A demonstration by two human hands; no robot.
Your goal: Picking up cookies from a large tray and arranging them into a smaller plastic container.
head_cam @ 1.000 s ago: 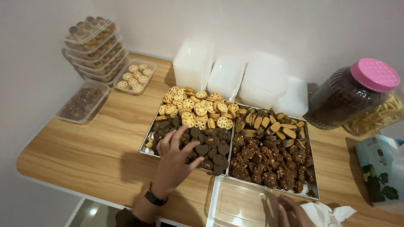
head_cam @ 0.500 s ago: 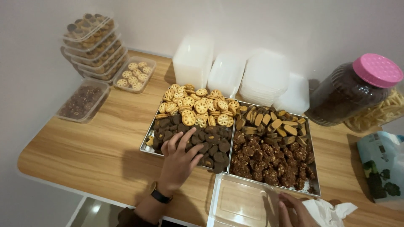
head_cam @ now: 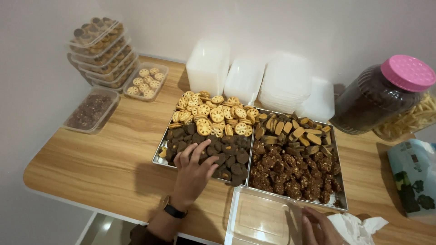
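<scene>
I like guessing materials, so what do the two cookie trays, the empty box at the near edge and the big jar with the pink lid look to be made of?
The trays look like thin metal: grey, dull-shiny rims. The empty box seems clear plastic: see-through, with soft glare. The jar is transparent, plastic or glass, I cannot tell; its pink lid looks like matte plastic.

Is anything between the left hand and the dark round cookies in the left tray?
Nothing visible. The left hand lies directly on the dark round cookies at the near side of the left tray, fingers spread over them, with no lid or wrapper between.
</scene>
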